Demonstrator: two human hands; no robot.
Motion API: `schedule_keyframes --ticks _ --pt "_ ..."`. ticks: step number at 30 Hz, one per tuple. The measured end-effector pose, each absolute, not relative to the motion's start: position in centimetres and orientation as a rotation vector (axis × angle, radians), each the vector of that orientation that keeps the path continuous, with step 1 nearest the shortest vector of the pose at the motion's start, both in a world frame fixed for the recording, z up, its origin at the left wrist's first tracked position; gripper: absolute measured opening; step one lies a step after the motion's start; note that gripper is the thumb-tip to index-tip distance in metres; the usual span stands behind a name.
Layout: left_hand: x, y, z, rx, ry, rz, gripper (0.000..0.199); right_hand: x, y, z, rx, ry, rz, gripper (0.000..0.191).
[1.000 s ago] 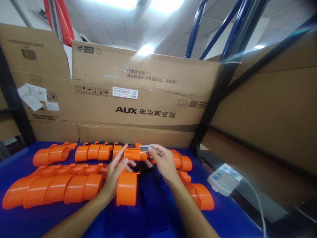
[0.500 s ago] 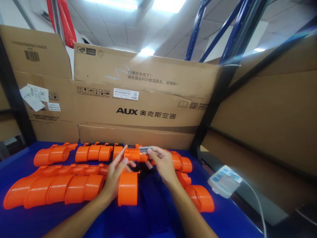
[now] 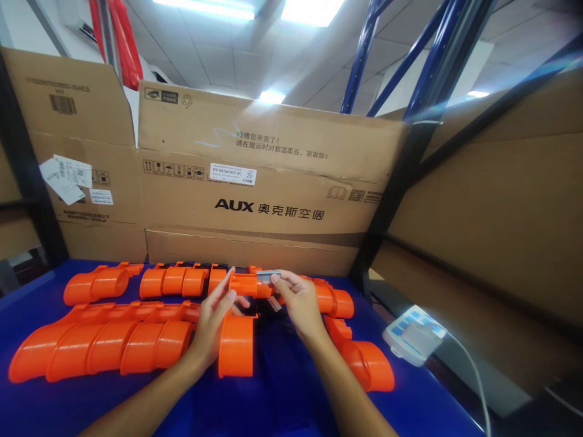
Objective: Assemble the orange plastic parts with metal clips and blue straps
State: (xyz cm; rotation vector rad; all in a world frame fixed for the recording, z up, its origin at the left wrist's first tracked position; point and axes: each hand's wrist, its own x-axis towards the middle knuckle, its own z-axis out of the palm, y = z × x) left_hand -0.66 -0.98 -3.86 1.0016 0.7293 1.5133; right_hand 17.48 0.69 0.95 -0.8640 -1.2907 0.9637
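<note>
My left hand (image 3: 216, 315) is closed around an orange plastic part (image 3: 243, 284), held above the table by its left end. My right hand (image 3: 298, 300) pinches a small grey strip (image 3: 268, 275) against the right end of that part. Whether the strip sits inside the part or only touches it, I cannot tell. Just below my left hand stands a single orange round piece (image 3: 235, 347). Behind my hands, more orange parts and some dark pieces are partly hidden by my fingers.
A row of orange round pieces (image 3: 109, 346) lies at front left, with more orange parts (image 3: 173, 282) behind. Others (image 3: 371, 364) lie at right. A white power strip (image 3: 414, 335) with a cable is at the table's right edge. A cardboard sheet (image 3: 264, 182) walls the back.
Almost nothing differs; my hands hold the orange part and the grey strip in nearly the same place. The whole view has shifted very slightly.
</note>
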Motion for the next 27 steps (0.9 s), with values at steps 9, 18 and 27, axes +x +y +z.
schedule_keyframes --ticks 9,18,27 --pt "-0.8 -0.2 -4.4 1.025 0.745 1.505 0.088 17.5 1.0 0.4 -0.857 -1.339 0.923 0.036" --pt "-0.7 -0.8 -4.1 1.107 0.766 1.507 0.085 17.1 1.0 -0.3 -1.001 -1.674 0.449 0.034" --pt "-0.8 -0.2 -4.8 1.173 0.787 1.477 0.084 17.9 0.4 0.2 -1.078 -2.083 0.022 0.027"
